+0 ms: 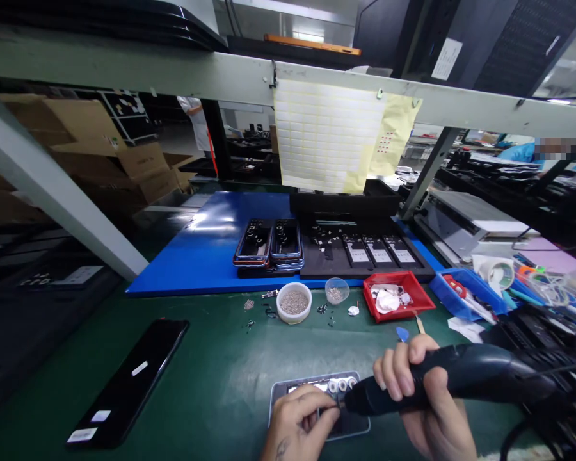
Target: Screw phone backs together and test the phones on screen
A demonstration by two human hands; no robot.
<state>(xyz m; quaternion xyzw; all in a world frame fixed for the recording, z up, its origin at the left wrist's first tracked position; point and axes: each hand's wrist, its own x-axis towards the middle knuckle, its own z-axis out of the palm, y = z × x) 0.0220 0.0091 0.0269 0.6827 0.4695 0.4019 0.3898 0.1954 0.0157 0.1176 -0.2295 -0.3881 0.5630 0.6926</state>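
My right hand [439, 422] is wrapped round a black corded electric screwdriver [480, 371], held nearly level with its tip pointing left. Below that tip lies an opened phone body [358, 424] with a pale frame and several round camera rings [342, 385] along its upper edge. My left hand [297, 416] rests over the phone body, thumb and forefinger pinched together right at the screwdriver's tip. Whatever sits between those fingertips is too small to make out. The left hand covers much of the phone body.
Screws fill a white bowl [294, 303] and a clear cup [336, 292]. Nearby are a red tray [397, 298], a blue bin [468, 294], stacked phone frames [269, 246] and a black tray [360, 272] with phone parts. A dark phone panel [134, 384] lies left; a papered shelf beam [326, 128] crosses above.
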